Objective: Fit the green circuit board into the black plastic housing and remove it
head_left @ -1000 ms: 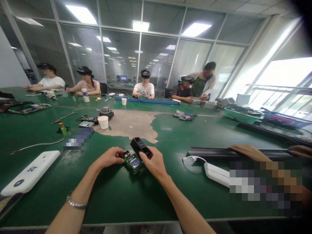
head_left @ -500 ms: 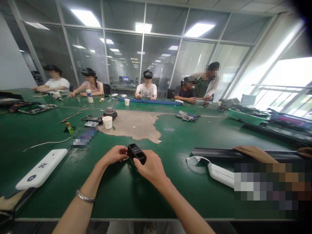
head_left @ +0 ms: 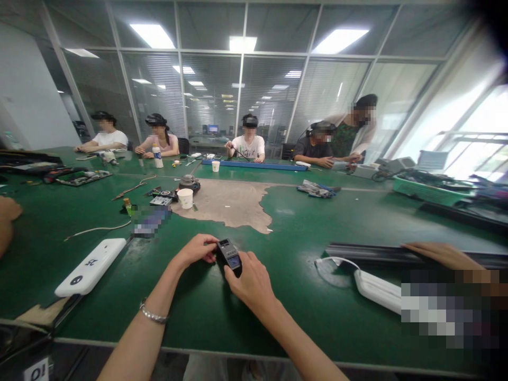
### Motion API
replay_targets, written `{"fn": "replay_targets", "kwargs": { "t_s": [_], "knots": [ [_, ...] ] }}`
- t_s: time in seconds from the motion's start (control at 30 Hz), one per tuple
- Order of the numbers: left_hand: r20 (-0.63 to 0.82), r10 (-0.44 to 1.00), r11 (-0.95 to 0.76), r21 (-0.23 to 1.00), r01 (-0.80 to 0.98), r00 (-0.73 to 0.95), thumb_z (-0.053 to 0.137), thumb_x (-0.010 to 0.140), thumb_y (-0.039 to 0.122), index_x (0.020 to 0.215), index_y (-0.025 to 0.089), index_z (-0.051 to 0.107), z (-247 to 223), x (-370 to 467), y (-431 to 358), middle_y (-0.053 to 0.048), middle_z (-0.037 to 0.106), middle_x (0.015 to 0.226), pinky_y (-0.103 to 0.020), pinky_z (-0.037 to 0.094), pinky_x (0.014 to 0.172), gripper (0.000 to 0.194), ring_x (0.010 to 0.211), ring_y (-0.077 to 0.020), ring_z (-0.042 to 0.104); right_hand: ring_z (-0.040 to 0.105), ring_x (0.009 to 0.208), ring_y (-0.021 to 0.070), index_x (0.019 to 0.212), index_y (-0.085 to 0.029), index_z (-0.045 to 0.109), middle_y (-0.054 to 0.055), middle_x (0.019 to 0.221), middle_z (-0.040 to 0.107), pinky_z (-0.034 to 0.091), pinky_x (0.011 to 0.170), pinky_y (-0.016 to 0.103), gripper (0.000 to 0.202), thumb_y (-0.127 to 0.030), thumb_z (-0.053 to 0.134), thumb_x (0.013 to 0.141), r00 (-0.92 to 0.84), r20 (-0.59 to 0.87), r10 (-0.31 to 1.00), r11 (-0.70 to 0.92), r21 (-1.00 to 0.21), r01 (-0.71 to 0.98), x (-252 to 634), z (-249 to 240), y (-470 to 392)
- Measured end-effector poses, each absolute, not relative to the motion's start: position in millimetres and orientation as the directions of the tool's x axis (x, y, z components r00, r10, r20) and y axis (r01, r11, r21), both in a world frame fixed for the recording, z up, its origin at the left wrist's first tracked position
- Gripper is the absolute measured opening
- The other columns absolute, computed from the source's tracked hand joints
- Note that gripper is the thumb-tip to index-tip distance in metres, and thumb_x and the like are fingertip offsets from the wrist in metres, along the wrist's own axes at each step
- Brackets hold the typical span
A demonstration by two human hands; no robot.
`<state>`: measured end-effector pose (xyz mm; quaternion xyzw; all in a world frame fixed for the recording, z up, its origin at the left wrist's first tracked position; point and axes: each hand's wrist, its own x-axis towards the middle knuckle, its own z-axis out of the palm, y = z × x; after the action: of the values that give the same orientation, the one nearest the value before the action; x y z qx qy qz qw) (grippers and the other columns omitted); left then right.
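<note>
In the head view, the black housing [head_left: 229, 255] is upright-tilted between both hands, over the green table [head_left: 198, 317], inward from the middle of its near edge. The right hand [head_left: 254, 278] has thumb and fingers closed round its right side; the left hand [head_left: 198, 248] has its fingers curled, tips at the far-left end — whether they pinch anything I cannot tell. A moment ago a circuit board showed beneath the housing; now it is out of sight, which suggests the housing has gone down over it — though its seating is hidden. A white power bank [head_left: 93, 267] lies towards the table's near-left corner.
</note>
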<state>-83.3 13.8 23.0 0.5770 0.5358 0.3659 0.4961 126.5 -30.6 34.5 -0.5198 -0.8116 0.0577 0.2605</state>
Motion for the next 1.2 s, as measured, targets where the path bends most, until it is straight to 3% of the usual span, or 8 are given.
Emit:
{"fn": "replay_targets", "kwargs": {
  "t_s": [0.17,0.6,0.77,0.97,1.2],
  "knots": [
    [-0.123,0.985,0.094,0.97,0.222,0.122,0.059,0.078,0.035,0.106,0.012,0.062,20.1,-86.7,16.7,-0.005,0.066,0.073,-0.028,0.054,0.06,0.036,0.062,-0.0151,0.065,0.057,0.08,0.0209,0.098,-0.017,0.055,0.009,0.094,0.058,0.04,0.07,0.029,0.037,-0.05,0.052,0.083,-0.304,0.335,0.892,0.425,-0.389,0.817,110.9,35.5,-33.2],
    [-0.124,0.978,0.103,0.986,0.129,0.165,0.058,0.079,0.031,0.112,0.015,0.059,21.0,-89.6,15.2,-0.009,0.064,0.1,-0.031,0.055,0.068,0.036,0.072,-0.0148,0.065,0.057,0.083,0.0194,0.09,-0.016,0.06,0.008,0.086,0.062,0.039,0.076,0.027,0.029,-0.042,0.049,0.084,-0.185,0.414,0.891,0.388,-0.485,0.784,123.1,63.6,-17.1],
    [-0.135,0.978,0.108,0.98,0.17,0.157,0.059,0.079,0.032,0.113,0.014,0.059,21.7,-88.6,14.3,-0.009,0.063,0.097,-0.031,0.054,0.068,0.038,0.076,-0.0163,0.065,0.057,0.083,0.0186,0.095,-0.018,0.06,0.006,0.088,0.063,0.039,0.075,0.026,0.03,-0.043,0.048,0.085,-0.131,0.422,0.897,0.363,-0.536,0.762,146.2,70.4,-1.1],
    [-0.164,0.974,0.131,0.971,0.2,0.159,0.058,0.079,0.031,0.113,0.011,0.059,22.7,-86.6,17.8,-0.009,0.065,0.091,-0.032,0.054,0.07,0.039,0.076,-0.0168,0.064,0.058,0.085,0.0204,0.095,-0.017,0.056,0.007,0.089,0.06,0.038,0.074,0.028,0.027,-0.041,0.051,0.082,-0.108,0.364,0.925,0.262,-0.405,0.876,176.8,51.7,5.6],
    [-0.17,0.968,0.132,0.97,0.204,0.186,0.06,0.078,0.032,0.11,0.01,0.061,21.8,-85.9,16.4,-0.007,0.067,0.083,-0.028,0.052,0.068,0.039,0.068,-0.0135,0.063,0.057,0.083,0.0224,0.096,-0.018,0.052,0.008,0.091,0.057,0.037,0.07,0.03,0.034,-0.048,0.051,0.081,-0.123,0.284,0.951,0.202,-0.268,0.942,183.7,35.1,-2.4]
  ]
}}
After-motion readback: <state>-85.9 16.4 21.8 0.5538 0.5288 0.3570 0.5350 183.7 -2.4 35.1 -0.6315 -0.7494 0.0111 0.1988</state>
